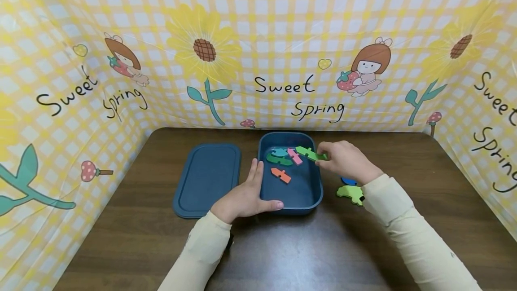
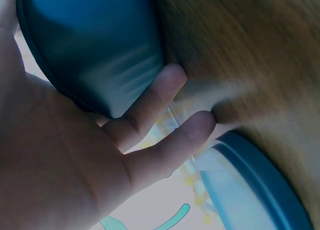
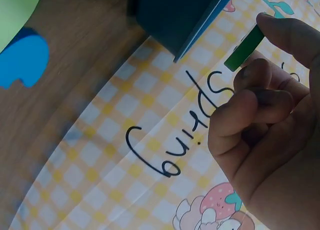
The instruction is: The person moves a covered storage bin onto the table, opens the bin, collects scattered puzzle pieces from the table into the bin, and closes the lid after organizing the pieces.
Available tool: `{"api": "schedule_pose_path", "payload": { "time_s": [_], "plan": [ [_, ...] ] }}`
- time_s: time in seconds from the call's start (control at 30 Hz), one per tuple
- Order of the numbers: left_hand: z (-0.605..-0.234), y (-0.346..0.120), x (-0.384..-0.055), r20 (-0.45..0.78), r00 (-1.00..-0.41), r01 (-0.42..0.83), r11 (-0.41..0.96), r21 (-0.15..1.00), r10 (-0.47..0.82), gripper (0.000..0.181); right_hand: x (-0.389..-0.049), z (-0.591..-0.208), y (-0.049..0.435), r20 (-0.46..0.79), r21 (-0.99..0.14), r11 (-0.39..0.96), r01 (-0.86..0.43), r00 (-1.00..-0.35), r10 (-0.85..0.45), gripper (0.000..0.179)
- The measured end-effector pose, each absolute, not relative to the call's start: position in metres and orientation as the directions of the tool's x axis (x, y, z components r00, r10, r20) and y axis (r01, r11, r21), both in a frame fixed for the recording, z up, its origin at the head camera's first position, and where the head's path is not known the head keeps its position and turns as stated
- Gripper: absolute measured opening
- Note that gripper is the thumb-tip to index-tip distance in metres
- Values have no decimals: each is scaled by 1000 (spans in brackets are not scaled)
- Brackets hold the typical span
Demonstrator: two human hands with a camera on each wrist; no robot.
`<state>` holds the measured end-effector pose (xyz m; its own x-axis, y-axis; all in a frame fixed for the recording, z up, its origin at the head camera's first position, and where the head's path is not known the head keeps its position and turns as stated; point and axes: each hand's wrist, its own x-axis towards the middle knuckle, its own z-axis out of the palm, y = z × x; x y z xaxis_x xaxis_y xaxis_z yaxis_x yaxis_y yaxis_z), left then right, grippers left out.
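Fingers of the right hand (image 1: pixel 348 160) pinch one end of the light green piece (image 1: pixel 305 152) against the thumb. The gap between thumb and finger equals the thickness of the piece; the other fingers are curled toward the palm. The piece is at the box (image 1: pixel 300 187), above its right wall, with the free end over the interior. Gripping one end leaves most of the length projecting, which probably keeps the fingertips clear of the rim. Contact between the free end and the pieces below cannot be confirmed.

Left hand: fingers extended, thumb spread wide, no piece held. The fingers lie along the outside of the box's left wall; the thumb reaches over its near-left corner. This placement appears to steady the box against sideways movement while the other hand works at the opposite wall.

Contents: the teal piece (image 1: pixel 278 152), dark green piece (image 1: pixel 279 160) and pink piece (image 1: pixel 295 157) lie close together toward the far end of the box. The orange piece (image 1: pixel 281 175) lies nearer the middle of the box, apart from them.

Surroundings: the lid (image 1: pixel 210 178) lies flat to the left of the box, leaving the top accessible. The lime car-shaped piece (image 1: pixel 349 194) and blue piece (image 1: pixel 348 181) lie right of the box, within convenient reach of the right hand.
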<state>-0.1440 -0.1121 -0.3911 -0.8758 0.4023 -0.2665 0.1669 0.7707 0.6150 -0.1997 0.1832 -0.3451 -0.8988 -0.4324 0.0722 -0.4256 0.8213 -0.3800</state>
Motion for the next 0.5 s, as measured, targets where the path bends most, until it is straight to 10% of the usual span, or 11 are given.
{"api": "schedule_pose_path", "payload": {
  "time_s": [0.5],
  "plan": [
    [-393,-113,-145,-275,-873,162,771,616,403,121,-207,-352,159,23,-350,819,-455,-878,-477,21]
  ]
}}
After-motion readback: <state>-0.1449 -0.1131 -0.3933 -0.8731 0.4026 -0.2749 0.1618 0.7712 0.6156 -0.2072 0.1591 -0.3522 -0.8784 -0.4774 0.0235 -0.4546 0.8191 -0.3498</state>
